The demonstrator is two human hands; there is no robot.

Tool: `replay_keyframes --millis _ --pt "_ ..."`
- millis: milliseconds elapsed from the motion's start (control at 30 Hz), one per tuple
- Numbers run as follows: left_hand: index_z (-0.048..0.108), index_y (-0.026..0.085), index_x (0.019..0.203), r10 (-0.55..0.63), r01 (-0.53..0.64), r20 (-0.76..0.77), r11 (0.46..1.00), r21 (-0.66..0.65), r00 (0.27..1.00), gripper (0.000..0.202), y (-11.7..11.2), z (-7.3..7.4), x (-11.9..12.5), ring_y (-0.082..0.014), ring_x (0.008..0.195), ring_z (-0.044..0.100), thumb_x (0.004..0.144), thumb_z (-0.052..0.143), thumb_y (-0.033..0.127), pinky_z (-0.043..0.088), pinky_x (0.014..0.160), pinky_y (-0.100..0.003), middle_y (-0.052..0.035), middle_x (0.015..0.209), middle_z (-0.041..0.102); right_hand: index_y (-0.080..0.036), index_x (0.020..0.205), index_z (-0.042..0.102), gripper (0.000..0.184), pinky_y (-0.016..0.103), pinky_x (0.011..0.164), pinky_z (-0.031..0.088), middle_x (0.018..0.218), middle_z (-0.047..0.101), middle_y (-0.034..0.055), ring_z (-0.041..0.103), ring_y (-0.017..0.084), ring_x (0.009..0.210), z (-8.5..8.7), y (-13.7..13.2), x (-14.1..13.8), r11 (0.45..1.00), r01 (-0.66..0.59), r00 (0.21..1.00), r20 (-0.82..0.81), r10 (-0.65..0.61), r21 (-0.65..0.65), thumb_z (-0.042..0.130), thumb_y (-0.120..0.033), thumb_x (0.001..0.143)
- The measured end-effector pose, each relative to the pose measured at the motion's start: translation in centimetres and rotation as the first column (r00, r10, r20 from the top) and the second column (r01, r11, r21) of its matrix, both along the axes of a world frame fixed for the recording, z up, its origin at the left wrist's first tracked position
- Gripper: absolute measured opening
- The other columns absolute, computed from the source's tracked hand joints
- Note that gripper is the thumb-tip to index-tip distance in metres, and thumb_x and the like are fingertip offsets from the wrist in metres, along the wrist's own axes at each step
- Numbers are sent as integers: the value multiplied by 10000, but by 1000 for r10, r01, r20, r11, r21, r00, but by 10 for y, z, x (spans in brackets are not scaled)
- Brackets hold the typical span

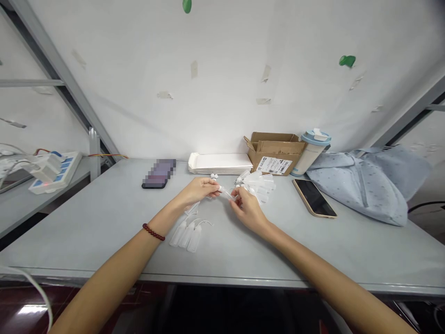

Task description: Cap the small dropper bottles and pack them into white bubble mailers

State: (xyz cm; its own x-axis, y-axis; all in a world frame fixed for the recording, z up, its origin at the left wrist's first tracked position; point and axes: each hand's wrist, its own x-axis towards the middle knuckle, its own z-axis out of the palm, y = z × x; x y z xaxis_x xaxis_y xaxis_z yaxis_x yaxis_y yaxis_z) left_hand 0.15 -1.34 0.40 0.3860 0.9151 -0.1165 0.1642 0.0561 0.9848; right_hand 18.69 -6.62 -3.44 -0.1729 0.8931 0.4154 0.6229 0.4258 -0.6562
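Observation:
My left hand (200, 191) and my right hand (248, 209) meet over the middle of the table, both closed with fingertips pinched. Between them is a small translucent white tag (226, 194), its white end in my left fingers and its other end in my right. Several similar tags with thin white cords (187, 235) lie side by side below my left hand, and another is partly hidden under that wrist. A heap of loose white tags (262, 184) spreads just beyond my right hand. Small white pieces (214, 176) sit behind my left fingers.
Along the wall stand a stack of long white cartons (222, 163), an open cardboard box (278, 150) and a lidded cup (309, 155). A phone (314, 198) and a pale blue cloth bag (361, 185) lie right. A blurred-out phone (155, 184) lies left, a power strip (57, 174) farther left.

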Motion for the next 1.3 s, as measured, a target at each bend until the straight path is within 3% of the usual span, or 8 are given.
replay_keyframes --millis 167,300,433,733,1067,1300 --pt "641 139 905 -60 67 -52 988 142 997 287 -5 1 2 -192 874 631 746 675 374 479 828 -332 -66 835 691 -153 1193 441 384 278 598 456 881 577 50 508 107 569 0 -1 1 999 -30 999 19 31 -32 482 -217 816" --pt "636 159 912 -101 133 -135 956 261 986 268 -10 6 4 -176 811 618 781 626 393 468 812 -333 -42 821 684 -151 1279 416 448 284 612 455 862 583 51 513 116 583 1 -2 3 997 -75 996 52 75 1 468 -211 839" --pt "643 163 917 -94 127 -134 957 261 986 278 -11 9 5 -183 822 619 780 624 403 468 811 -335 -51 844 688 -165 1268 427 424 288 608 450 866 588 55 514 125 591 3 -3 5 997 -83 995 51 82 7 472 -224 851" --pt "671 134 909 -77 75 12 990 118 997 320 -8 6 4 -206 879 643 721 704 392 491 830 -346 -95 909 697 -189 1203 424 369 292 636 455 851 587 41 530 129 607 5 -4 5 995 -97 995 12 98 -30 484 -223 841" --pt "661 136 873 -113 114 -20 969 220 993 272 -13 11 7 -165 815 584 752 653 380 485 776 -302 -56 835 643 -166 1185 438 346 277 623 432 775 565 21 521 137 620 6 -5 5 990 -130 989 59 133 -49 474 -210 843" --pt "654 160 814 -148 181 -130 939 294 980 238 -10 10 5 -161 785 570 780 592 388 477 736 -281 -46 858 637 -176 1183 499 329 298 667 440 951 622 90 556 165 732 4 -4 8 990 -130 989 79 126 45 440 -181 859"
